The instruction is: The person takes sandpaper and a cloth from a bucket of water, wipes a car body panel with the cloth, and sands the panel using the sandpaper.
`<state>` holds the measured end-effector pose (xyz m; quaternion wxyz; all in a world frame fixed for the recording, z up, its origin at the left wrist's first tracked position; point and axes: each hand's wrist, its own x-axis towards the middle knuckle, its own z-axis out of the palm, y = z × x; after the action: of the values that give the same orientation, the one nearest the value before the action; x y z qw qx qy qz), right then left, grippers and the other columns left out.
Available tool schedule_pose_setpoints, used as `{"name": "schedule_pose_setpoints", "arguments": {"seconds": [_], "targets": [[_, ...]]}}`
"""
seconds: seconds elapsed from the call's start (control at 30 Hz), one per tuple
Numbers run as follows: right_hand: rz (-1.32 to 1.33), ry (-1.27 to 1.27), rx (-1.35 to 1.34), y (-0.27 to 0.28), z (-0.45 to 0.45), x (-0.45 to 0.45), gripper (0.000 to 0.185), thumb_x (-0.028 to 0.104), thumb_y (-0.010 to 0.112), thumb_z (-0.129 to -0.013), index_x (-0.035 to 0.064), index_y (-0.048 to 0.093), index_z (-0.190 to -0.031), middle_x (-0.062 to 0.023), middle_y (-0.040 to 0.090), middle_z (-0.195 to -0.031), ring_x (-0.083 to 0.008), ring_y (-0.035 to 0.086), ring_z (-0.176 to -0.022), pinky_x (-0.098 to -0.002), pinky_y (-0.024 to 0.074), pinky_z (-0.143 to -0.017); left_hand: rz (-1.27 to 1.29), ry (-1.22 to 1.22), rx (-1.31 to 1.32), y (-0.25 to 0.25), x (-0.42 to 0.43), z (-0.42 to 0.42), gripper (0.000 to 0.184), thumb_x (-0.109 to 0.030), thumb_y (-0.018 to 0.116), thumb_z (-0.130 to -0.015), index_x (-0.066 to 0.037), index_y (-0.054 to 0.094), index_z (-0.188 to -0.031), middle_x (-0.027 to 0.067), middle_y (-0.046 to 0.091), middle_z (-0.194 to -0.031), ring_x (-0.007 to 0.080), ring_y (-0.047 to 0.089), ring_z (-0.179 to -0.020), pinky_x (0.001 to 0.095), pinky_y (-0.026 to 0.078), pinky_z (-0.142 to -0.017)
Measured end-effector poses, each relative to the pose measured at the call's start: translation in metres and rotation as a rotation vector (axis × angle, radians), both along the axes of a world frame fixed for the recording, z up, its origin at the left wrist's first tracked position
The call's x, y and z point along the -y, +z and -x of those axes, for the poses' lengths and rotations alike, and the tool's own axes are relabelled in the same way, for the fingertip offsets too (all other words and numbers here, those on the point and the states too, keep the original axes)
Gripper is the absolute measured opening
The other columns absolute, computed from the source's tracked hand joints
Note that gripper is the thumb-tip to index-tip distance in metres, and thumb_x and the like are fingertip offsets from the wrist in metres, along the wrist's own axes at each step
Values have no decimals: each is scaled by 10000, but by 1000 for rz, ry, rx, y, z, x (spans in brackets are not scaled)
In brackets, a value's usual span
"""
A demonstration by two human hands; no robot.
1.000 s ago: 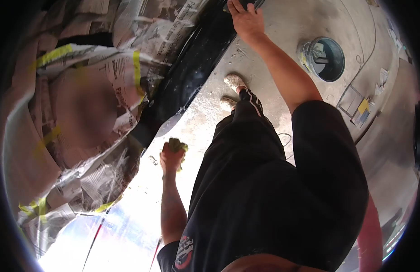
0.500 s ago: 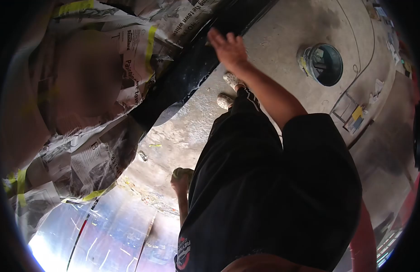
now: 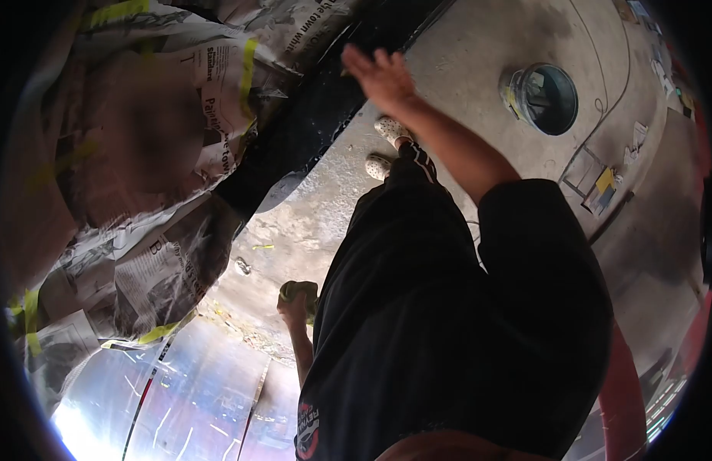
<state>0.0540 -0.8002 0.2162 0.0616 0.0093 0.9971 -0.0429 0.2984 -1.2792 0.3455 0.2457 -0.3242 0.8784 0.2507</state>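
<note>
My right hand [image 3: 380,77] is stretched over a long black panel [image 3: 294,142], fingers extended and slightly apart, blurred by motion. A tiny yellowish edge shows by its fingertips, too small to name. Whether the palm presses on the panel is hard to tell. Pale spots and wet-looking marks lie along the panel's lower edge. Low on the left, my left hand [image 3: 293,309] is closed round a crumpled dark green cloth [image 3: 301,292], held beside my black shirt. Newspaper sheets [image 3: 160,265] fixed with yellow tape [image 3: 248,77] cover the large surface next to the panel.
A dark bucket [image 3: 552,100] stands on the concrete floor [image 3: 463,69] at upper right. Beyond it run a thin cable and a small metal frame [image 3: 586,175] with papers. My speckled clogs [image 3: 377,166] are below the panel. A shiny bluish surface [image 3: 195,392] fills the lower left.
My right hand has shifted slightly up and left along the panel. My left hand with the green cloth has moved a little left and up, showing more cloth.
</note>
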Motion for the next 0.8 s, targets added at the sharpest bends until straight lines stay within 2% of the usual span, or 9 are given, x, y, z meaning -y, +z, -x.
{"name": "schedule_pose_setpoints", "arguments": {"seconds": [0.1,0.13,0.2,0.23,0.33,0.43,0.47,0.63,0.8], "targets": [[-138,-249,-113,5,29,-92,683,84,482,-899,223,333,-1551,88,305,-1619,-263,523,-1122,-446,430,-883,2,76,70,2,20,-15,493,-176,777,-700,-16,678,-1156,161,724,-1025,278,702,-918,402,568,-817],[-67,-295,-209,14,35,-95,502,146,529,-923,136,496,-1423,-14,413,-1538,-309,477,-1209,-464,396,-980,3,52,75,-5,30,-26,486,-184,780,-705,-19,682,-1151,155,726,-1025,272,703,-924,399,566,-824],[-54,-362,-53,13,32,-70,647,98,478,-907,218,369,-1534,74,301,-1624,-258,519,-1150,-436,423,-896,-1,-7,83,-15,44,-39,472,-200,786,-714,-26,689,-1142,144,731,-1024,260,706,-936,393,561,-839],[-33,-315,-58,6,26,-46,639,105,484,-910,216,378,-1531,67,294,-1629,-258,516,-1160,-431,421,-900,36,2,156,1,16,-25,419,-220,785,-740,-41,703,-1110,122,736,-1004,235,703,-936,378,551,-849],[31,-116,-70,-6,-12,17,636,117,498,-919,219,379,-1535,55,265,-1645,-261,504,-1193,-416,418,-914,18,-32,223,-9,15,-20,377,-230,779,-759,-59,714,-1089,114,735,-983,225,699,-933,371,547,-846],[14,91,-33,0,-17,-9,650,115,506,-921,221,361,-1546,62,251,-1650,-260,499,-1202,-422,416,-920,24,-40,161,8,-8,3,384,-231,778,-758,-56,710,-1092,113,730,-986,222,697,-933,365,548,-839],[-9,-3,-54,-2,-9,-27,669,102,512,-915,222,344,-1552,82,260,-1645,-260,501,-1196,-441,419,-926,30,-50,129,9,-10,7,393,-228,779,-753,-54,707,-1097,114,729,-990,224,697,-933,364,548,-837],[43,-489,8,18,23,-83,738,125,541,-894,318,299,-1564,-90,387,-1473,-306,499,-1181,-473,442,-957,-58,-101,51,4,18,16,404,-180,764,-748,-36,689,-1118,113,721,-1000,224,687,-913,352,543,-833],[433,-640,18,10,35,-31,792,178,596,-836,362,303,-1548,-162,408,-1321,-370,488,-1164,-478,490,-954,-139,-115,18,16,-17,29,349,-163,758,-759,-29,685,-1073,87,715,-971,195,666,-871,338,534,-812]]}}
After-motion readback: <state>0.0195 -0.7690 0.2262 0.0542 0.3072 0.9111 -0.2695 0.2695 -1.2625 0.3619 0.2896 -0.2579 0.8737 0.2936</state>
